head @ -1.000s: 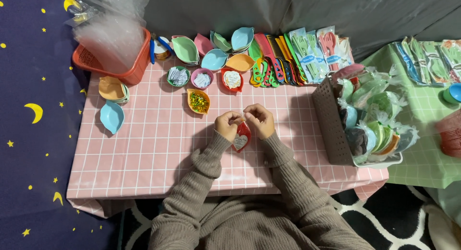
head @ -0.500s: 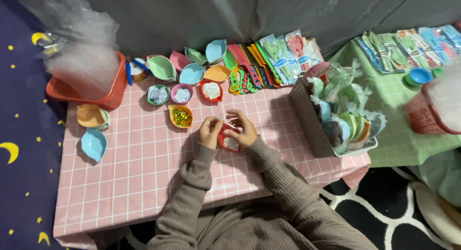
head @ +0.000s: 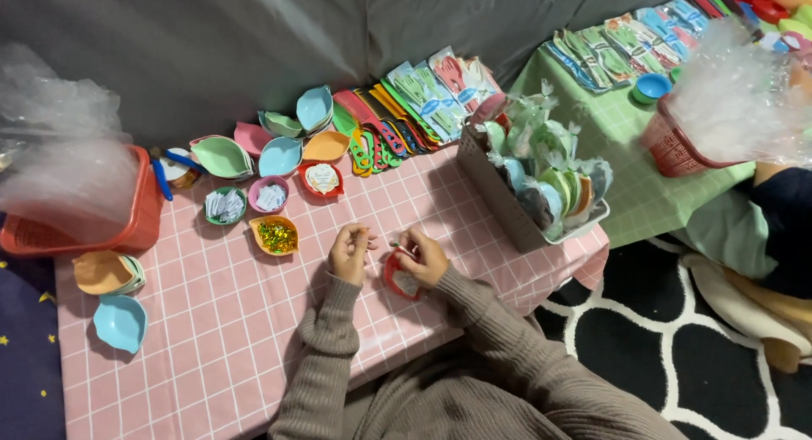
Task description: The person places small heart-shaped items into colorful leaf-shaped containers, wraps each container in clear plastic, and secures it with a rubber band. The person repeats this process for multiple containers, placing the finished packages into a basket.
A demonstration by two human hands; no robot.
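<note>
While hands (head: 385, 252) hover near table edge (head: 474, 322), red dish (head: 401, 279) beneath, basket (head: 499, 199) right

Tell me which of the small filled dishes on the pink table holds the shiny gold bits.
The orange leaf-shaped dish, the one nearest the left hand. The green dish, pink dish and red dish behind it all hold whitish contents.

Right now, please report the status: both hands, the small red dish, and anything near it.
Left hand pinching something tiny. Right hand over the small red dish. Yellow dish of sequins nearby, apart.
</note>
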